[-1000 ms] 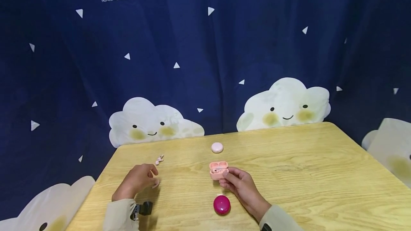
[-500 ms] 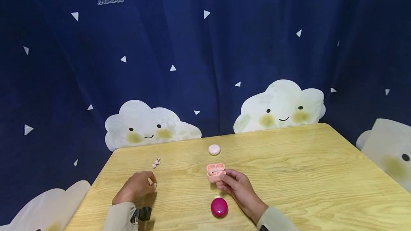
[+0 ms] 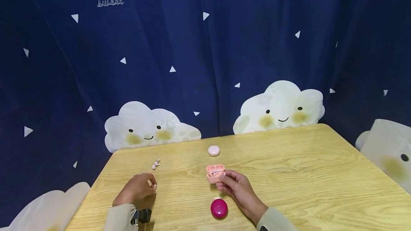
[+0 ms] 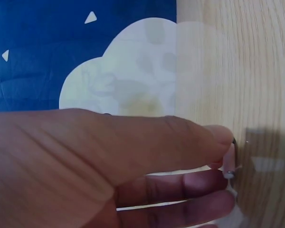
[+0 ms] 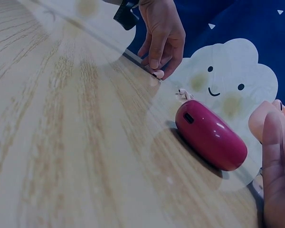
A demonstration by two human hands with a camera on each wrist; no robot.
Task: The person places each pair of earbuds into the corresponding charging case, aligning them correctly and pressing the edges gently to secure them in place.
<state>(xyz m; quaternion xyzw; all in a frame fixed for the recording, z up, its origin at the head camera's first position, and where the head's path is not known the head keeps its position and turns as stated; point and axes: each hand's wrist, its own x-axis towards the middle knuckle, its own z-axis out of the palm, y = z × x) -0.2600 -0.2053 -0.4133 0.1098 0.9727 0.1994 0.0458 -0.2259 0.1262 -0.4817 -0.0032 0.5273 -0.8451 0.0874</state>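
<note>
My left hand [image 3: 136,189] pinches a pale pink earbud [image 4: 229,161] between thumb and fingertips, low over the table's left part; the fingers mostly hide it in the head view. Farther back, past that hand, a pink and white earbud piece [image 3: 155,164] lies on the wood. My right hand [image 3: 239,190] grips a peach earbud case [image 3: 214,178] by its right side, lid up. One earbud [image 3: 212,174] shows in the case's left slot; the thumb covers part of the right one.
A glossy magenta rounded case [image 3: 219,208] sits on the wooden table [image 3: 289,174] in front of the peach one. Behind the latter lies a pale pink round case [image 3: 213,150]. A dark blue curtain [image 3: 179,38] with clouds hangs past the table's back edge.
The earbud in my left hand stuck out from the fingers a second ago; now it is mostly covered by them. The head view has shifted slightly. My right hand keeps its hold on the case.
</note>
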